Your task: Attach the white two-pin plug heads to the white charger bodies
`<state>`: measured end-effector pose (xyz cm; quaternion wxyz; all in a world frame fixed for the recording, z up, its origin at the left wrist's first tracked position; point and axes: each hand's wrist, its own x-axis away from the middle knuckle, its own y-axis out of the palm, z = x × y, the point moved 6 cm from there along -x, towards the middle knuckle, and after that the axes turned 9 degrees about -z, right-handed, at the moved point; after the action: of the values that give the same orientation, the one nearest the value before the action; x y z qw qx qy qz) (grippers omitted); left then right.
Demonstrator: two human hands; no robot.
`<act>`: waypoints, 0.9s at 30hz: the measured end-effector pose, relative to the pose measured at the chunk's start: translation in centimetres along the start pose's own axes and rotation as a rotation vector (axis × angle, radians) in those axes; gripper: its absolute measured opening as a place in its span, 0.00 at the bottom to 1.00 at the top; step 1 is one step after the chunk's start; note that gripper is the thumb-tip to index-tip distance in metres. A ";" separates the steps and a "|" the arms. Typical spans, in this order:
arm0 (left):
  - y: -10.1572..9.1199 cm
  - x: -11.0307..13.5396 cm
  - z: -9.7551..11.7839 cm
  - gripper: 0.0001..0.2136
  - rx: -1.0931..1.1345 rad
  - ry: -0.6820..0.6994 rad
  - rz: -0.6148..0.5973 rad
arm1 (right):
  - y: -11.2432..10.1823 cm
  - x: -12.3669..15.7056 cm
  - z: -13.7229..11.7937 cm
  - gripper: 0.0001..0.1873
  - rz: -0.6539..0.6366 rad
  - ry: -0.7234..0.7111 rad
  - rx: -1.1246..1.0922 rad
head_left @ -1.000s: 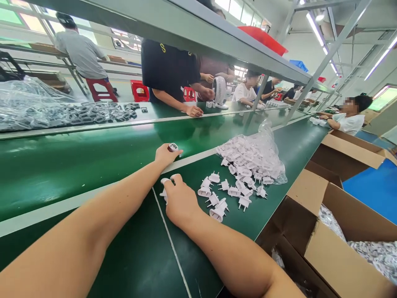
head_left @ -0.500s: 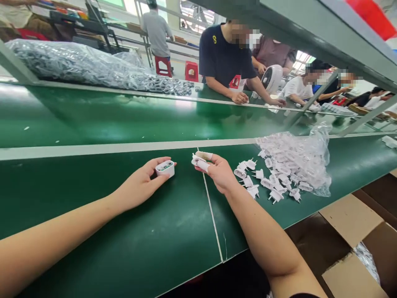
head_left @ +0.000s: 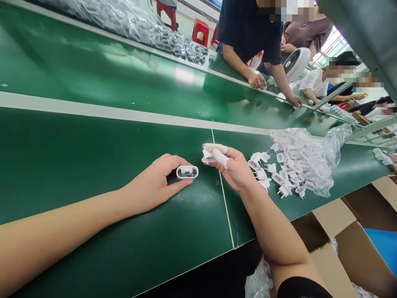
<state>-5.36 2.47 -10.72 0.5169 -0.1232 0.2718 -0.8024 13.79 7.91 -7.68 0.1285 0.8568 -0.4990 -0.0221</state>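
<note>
Between thumb and fingers, my left hand [head_left: 163, 178] grips a white charger housing [head_left: 187, 178], an oval shell whose open end faces me and shows a circuit board inside. Just right of it, my right hand [head_left: 231, 163] pinches a white plug cap [head_left: 208, 157]; white finger covers sit on its thumb and index finger. The two parts are a short gap apart, above the green bench [head_left: 173, 231]. Several loose white plug caps [head_left: 284, 190] with pins lie to the right of my right hand, some spilling from a clear plastic bag [head_left: 336, 140].
Beyond a pale divider strip [head_left: 124, 116] runs a green conveyor belt [head_left: 139, 82]. A heap of grey-white parts [head_left: 173, 39] in plastic lies at the far left. A co-worker's hands [head_left: 257, 80] rest across the belt. Open cardboard boxes [head_left: 362, 248] stand below the bench at right.
The camera view has tilted and swung. The housing in my left hand has turned so its opening faces me, and it is nearer my right hand. The plug cap has rotated in my right fingers.
</note>
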 end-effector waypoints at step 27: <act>0.2 -0.4 -0.1 0.16 0.008 0.017 -0.030 | 2.5 1.6 -1.1 0.10 -0.103 -0.129 0.204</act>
<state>-5.13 2.77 -10.86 0.5030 -0.1185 0.2711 -0.8121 12.67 5.54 -5.82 0.0069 0.8867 -0.4611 -0.0329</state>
